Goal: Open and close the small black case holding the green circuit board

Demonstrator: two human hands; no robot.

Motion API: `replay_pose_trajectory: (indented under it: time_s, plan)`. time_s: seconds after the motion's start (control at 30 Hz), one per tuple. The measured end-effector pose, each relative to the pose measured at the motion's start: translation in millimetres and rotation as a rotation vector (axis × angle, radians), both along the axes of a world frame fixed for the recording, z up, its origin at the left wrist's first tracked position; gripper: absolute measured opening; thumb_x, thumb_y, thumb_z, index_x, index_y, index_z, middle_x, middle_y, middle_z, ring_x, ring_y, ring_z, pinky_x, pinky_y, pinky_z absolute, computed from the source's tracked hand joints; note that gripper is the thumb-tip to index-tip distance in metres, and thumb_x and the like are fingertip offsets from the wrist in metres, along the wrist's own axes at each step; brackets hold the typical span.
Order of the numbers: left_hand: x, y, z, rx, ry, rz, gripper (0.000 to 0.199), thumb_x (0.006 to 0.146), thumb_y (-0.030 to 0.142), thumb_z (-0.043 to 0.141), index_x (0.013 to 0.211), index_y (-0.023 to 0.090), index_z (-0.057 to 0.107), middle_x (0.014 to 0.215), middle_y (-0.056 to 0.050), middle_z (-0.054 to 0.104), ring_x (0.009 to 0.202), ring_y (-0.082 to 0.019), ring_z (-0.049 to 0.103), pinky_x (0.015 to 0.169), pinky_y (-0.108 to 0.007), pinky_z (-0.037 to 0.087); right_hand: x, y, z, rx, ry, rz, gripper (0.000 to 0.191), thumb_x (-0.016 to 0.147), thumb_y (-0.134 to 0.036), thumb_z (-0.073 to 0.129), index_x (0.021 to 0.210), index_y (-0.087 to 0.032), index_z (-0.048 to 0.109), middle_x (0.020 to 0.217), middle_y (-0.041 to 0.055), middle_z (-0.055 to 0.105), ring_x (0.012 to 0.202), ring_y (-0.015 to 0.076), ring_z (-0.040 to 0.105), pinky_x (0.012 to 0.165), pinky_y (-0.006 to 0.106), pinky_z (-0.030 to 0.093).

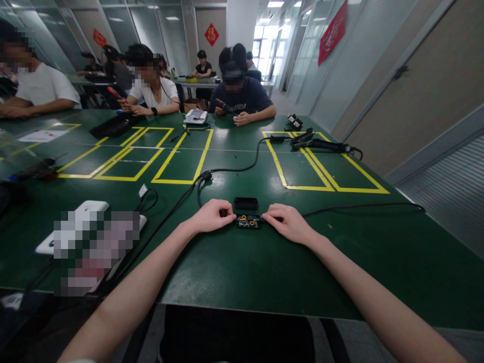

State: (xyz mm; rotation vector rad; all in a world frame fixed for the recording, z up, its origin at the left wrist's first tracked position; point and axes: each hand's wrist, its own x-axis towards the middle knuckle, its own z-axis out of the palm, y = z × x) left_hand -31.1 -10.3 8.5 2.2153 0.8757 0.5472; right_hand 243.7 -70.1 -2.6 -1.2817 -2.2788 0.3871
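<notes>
Between my two hands lies a small open black case (248, 227) on the green table, with a circuit board (248, 220) showing coils and coloured wires in it. My left hand (216, 216) is closed at the case's left end, thumb and fingers pinching the black cable (199, 194) there. At the right end my right hand (289, 223) pinches the other black cable (340, 207), which runs off to the right. The fingers partly hide both cable ends. Just behind the case sits its separate black cover (246, 203), hollow side showing.
To the left lie a white box-shaped device (88, 205) and a blurred-out flat object (109, 242). A black tool with a cord (321, 144) rests at the back right. Yellow tape (174, 181) marks the table (242, 272). A co-worker (242, 98) sits opposite, holding things.
</notes>
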Motion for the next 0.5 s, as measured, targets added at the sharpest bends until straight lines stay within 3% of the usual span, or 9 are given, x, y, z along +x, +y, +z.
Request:
replay_pose_trajectory:
  time_s: [0.23, 0.5]
  plan:
    - [-0.6, 0.2, 3.7, -0.143, 0.006, -0.001, 0.023, 0.084, 0.034, 0.063, 0.074, 0.015, 0.069, 0.068, 0.000, 0.063, 0.063, -0.012, 0.052, 0.059, -0.022, 0.039, -5.5, -0.7, -2.0, -0.032, 0.043, -0.059, 0.041, 0.103, -0.040, 0.047, 0.076, -0.020, 0.072, 0.075, 0.0049, 0.066, 0.072, 0.0182, 0.060, 0.067, 0.031, 0.044]
    - [1.3, -0.9, 4.7, -0.176, 0.015, 0.006, 0.024, 0.084, 0.035, 0.063, 0.075, 0.015, 0.069, 0.068, 0.001, 0.063, 0.063, -0.012, 0.052, 0.060, -0.023, 0.038, -7.4, 1.5, -1.2, -0.099, 0.099, -0.086, 0.034, 0.096, -0.039, 0.054, 0.076, -0.020, 0.073, 0.070, 0.0034, 0.068, 0.062, 0.0158, 0.056, 0.059, 0.029, 0.041]
